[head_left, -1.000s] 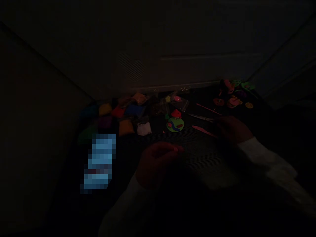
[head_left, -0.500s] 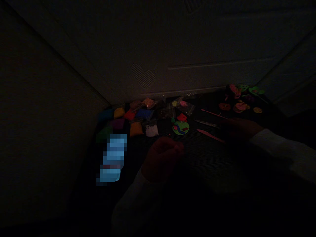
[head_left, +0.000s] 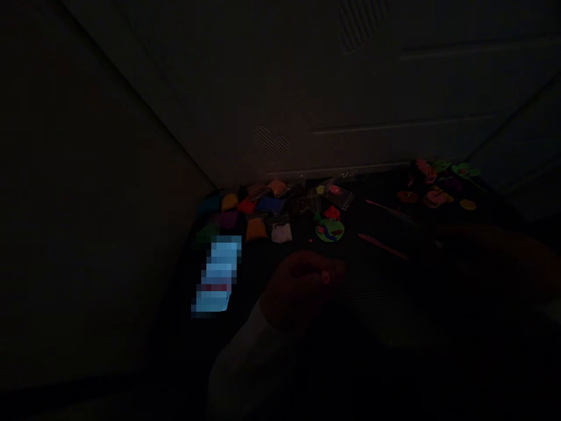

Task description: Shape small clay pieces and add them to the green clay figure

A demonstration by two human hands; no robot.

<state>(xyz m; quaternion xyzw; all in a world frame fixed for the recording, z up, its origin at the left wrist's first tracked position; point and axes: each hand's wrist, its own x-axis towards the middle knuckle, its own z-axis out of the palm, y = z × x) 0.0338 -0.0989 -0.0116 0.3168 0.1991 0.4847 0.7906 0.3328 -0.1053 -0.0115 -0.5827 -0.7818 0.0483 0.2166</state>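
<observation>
The scene is very dark. My left hand [head_left: 298,292] is closed near the middle, with a small pink lump of clay [head_left: 325,277] pinched at its fingertips. On the right, my right hand [head_left: 491,251] is a dark smear of motion; its fingers and anything in them cannot be made out. A pink modelling knife [head_left: 382,246] lies on the dark tabletop between the hands. Beyond it lies a thin pink stick tool [head_left: 380,204], its right end lost in blur. A round green clay piece [head_left: 330,230] with blue, red and brown details lies beyond my left hand.
Several bags of coloured clay, including an orange one [head_left: 256,229] and a white one [head_left: 281,233], line the back left. A lit, pixelated screen [head_left: 218,276] lies in front of them. Finished-looking clay shapes [head_left: 438,197] sit at the back right, by the wall [head_left: 372,149].
My right hand has moved nearer and blurred. The scissors beside it no longer show clearly where they lay. The pink lump in my left hand shows more plainly. The view has shifted slightly.
</observation>
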